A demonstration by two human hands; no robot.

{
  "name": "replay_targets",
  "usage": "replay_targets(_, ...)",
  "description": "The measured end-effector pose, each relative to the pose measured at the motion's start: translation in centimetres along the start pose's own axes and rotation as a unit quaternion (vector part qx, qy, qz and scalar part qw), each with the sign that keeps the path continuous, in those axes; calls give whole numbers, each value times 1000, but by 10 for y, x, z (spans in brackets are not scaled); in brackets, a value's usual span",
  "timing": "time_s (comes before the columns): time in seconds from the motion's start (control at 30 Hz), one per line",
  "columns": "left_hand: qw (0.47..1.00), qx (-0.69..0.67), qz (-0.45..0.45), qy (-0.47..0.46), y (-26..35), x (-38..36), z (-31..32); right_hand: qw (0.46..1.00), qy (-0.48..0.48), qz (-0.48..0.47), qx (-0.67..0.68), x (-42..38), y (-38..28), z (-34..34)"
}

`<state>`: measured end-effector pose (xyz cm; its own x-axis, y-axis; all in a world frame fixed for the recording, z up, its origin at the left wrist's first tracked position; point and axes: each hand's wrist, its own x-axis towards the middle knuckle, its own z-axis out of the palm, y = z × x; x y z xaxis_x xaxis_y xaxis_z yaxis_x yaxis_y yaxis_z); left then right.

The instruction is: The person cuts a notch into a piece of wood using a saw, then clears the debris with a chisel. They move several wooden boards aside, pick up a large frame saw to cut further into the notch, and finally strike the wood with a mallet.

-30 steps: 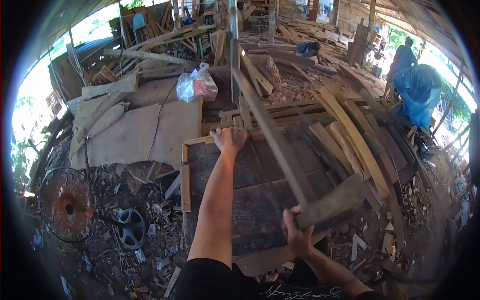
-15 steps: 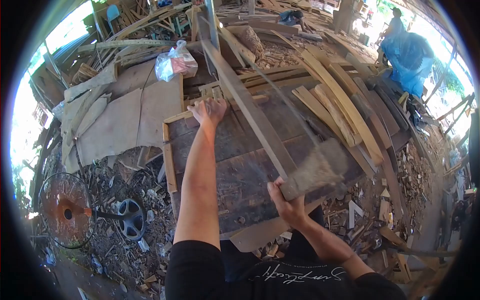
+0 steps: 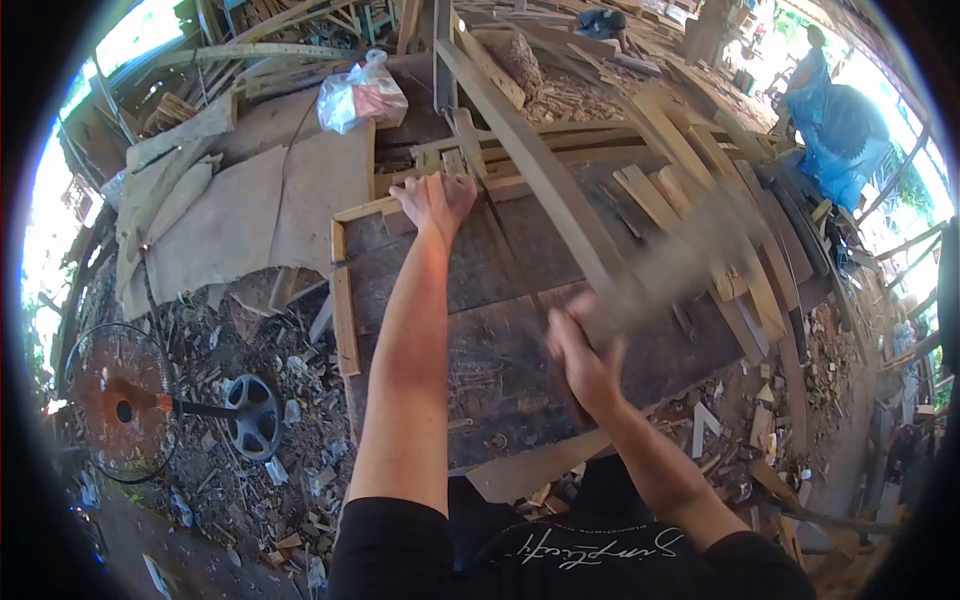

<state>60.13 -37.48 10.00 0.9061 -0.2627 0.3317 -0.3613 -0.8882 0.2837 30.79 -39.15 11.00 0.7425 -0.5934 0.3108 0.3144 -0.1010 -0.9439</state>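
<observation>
My right hand (image 3: 585,360) is closed around the near end of a wooden frame saw (image 3: 540,170). Its long beam runs away from me, up and to the left. A thin dark strip, seemingly the blade, slants beside the beam toward my left hand. The saw's near crosspiece is smeared by motion. At the far edge of a dark wooden workbench (image 3: 480,340), my left hand (image 3: 437,205) presses down with fingers curled over a small piece of wood (image 3: 398,220). Its fingertips are partly hidden, as is where the blade meets the wood.
A clear plastic bag (image 3: 362,95) lies on boards beyond the bench. Long planks (image 3: 690,150) are stacked at the right. An orange fan (image 3: 124,411) stands at the left among scraps. Farther back are a blue plastic sheet (image 3: 845,130) and a crouching person (image 3: 600,22).
My right hand and the saw have moved away from my body, and the near crosspiece has swung up to the right. My left hand keeps its place on the bench edge. The view has shifted slightly.
</observation>
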Motion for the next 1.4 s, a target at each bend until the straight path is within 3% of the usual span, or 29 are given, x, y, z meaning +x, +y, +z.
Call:
replay_targets(0.1, 999, -1, 31, 27, -3, -1, -2, 997, 1, -9, 71, -65, -17, -23)
replay_targets(0.2, 1000, 13, 24, -8, -1, 2, -7, 999, 17, 40, 1, -61, -26, -17)
replay_targets(0.23, 1000, 16, 8, -24, 0, 2, -6, 1000, 15, 12, -14, -54, -28, -10)
replay_targets(0.33, 1000, -2, -1, 2, -2, 3, -2, 995, -43, -42, -77, -48, -49, 7)
replay_targets(0.4, 1000, -6, 8, 5, -4, 6, 3, 998, -35, -30, -49, -49, -51, -2)
replay_targets(0.5, 999, -1, 13, 49, -6, 6, 19, 988, -63, 11, -140, -57, -48, -31)
replay_targets(0.6, 1000, 21, 6, 18, -1, -2, 2, 988, -80, -38, -127, -86, -33, -51)
replay_targets(0.63, 999, 7, 24, 23, -2, -3, 0, 995, -73, -4, -70, -87, -32, -50)
replay_targets(0.83, 999, 22, 5, 45, -5, 5, 13, 999, -15, 10, 29, -30, -16, -25)
replay_targets(1.0, 999, 0, -18, 44, -5, 17, 3, 998, -47, -37, -1, 9, -3, -60)
replay_targets(1.07, 996, 7, -2, 85, -5, 12, 4, 999, -33, -32, -29, 0, 0, -63)
replay_targets(1.1, 994, 6, 20, 108, -7, 6, 5, 987, -63, -91, -113, -6, -1, -66)
replay_targets(1.13, 994, 11, 17, 111, -9, -1, 7, 988, -67, -92, -108, -11, -2, -67)
replay_targets(1.2, 972, -2, 94, 214, -16, -14, 14, 984, -101, -73, -126, -26, -6, -69)
replay_targets(1.23, 984, 1, 85, 160, -14, -20, 4, 991, -99, -8, -91, -35, -9, -70)
replay_targets(1.27, 984, 5, 83, 157, -14, -25, 9, 991, -101, -4, -88, -41, -8, -71)
replay_targets(1.33, 964, 22, 107, 242, -12, -29, 20, 998, -32, 1, 45, -48, -6, -73)
replay_targets(1.37, 983, 15, 94, 156, -6, -33, 9, 998, -35, 3, 46, -52, -6, -73)
replay_targets(1.4, 983, 18, 91, 156, 1, -35, 5, 997, -22, 8, 78, -57, -7, -73)
